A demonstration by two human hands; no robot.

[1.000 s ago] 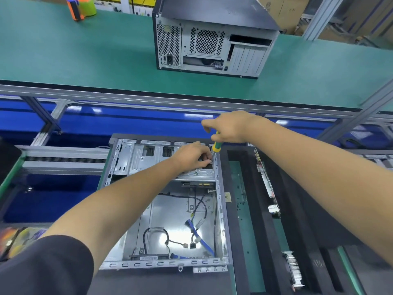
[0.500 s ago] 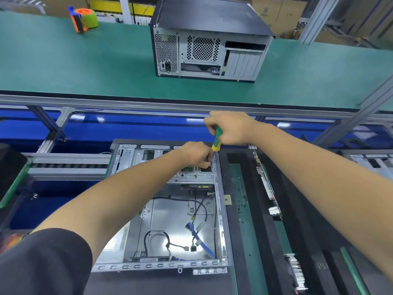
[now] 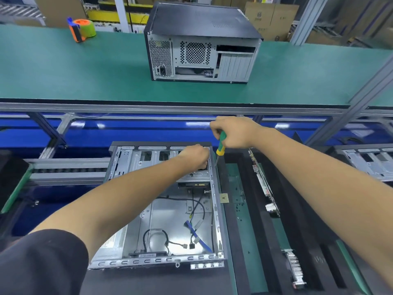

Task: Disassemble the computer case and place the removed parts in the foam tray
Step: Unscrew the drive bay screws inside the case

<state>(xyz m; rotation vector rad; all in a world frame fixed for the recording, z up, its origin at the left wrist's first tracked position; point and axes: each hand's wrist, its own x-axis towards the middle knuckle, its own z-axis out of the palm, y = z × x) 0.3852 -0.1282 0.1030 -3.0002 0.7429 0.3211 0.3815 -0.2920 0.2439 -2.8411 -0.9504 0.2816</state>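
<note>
1. The green-topped conveyor bench (image 3: pixel 63 67) fills the 12 o'clock band and carries a closed black computer tower (image 3: pixel 202 42), with an orange-and-green tape dispenser (image 3: pixel 81 29) at 11 o'clock.
2. The open grey metal computer case (image 3: pixel 168 211) lies flat at 6 o'clock; loose black cables and a blue cable (image 3: pixel 198 236) lie on its floor.
3. The black foam tray (image 3: pixel 263 222) sits just beside it at 4 o'clock, its slots holding circuit boards (image 3: pixel 263 184) on edge.
4. The left hand (image 3: pixel 194 155) is curled inside the case's far right corner; what it grips is hidden.
5. The right hand (image 3: pixel 236 132) is clenched round a green-and-yellow screwdriver (image 3: pixel 221 144), tip down at the case's right wall.
</note>
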